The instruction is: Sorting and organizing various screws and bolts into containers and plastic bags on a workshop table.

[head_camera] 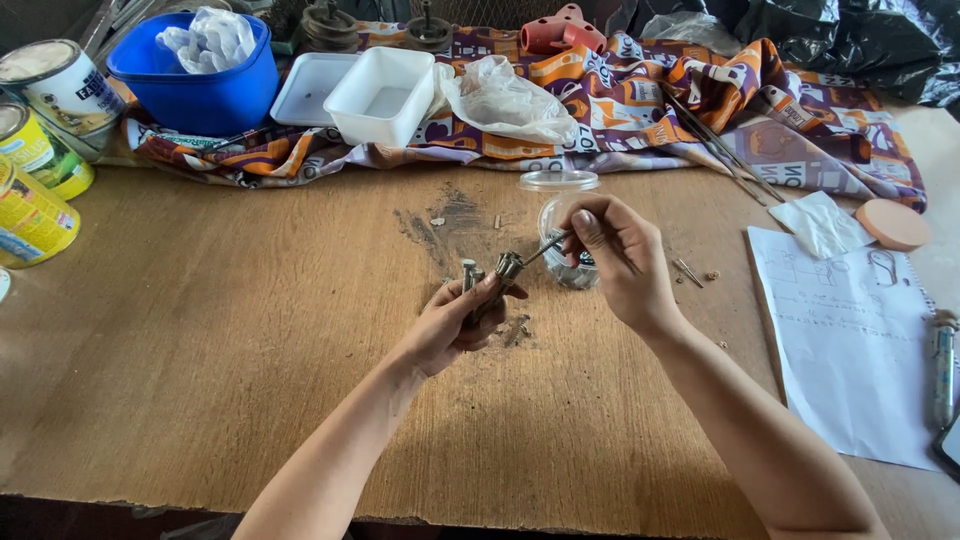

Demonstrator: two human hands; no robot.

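Observation:
My left hand (455, 322) grips a small metal part (492, 274) with bolt-like ends, held just above the wooden table (200, 340). My right hand (615, 255) pinches a thin metal rod (545, 247) whose tip meets the top of that part. Behind my right hand stands a small clear plastic jar (560, 215) holding dark small pieces; its clear lid (559, 180) lies just beyond it. A dark smudge (440, 225) with loose bits marks the table near the hands.
A blue bowl (195, 85) with crumpled plastic, white trays (385, 95) and a patterned cloth (640, 110) line the back. Paint cans (45, 130) stand at left. At right lie a paper sheet (850, 340), a pen (943, 365), a round orange pad (893, 223) and thin rods (720, 140).

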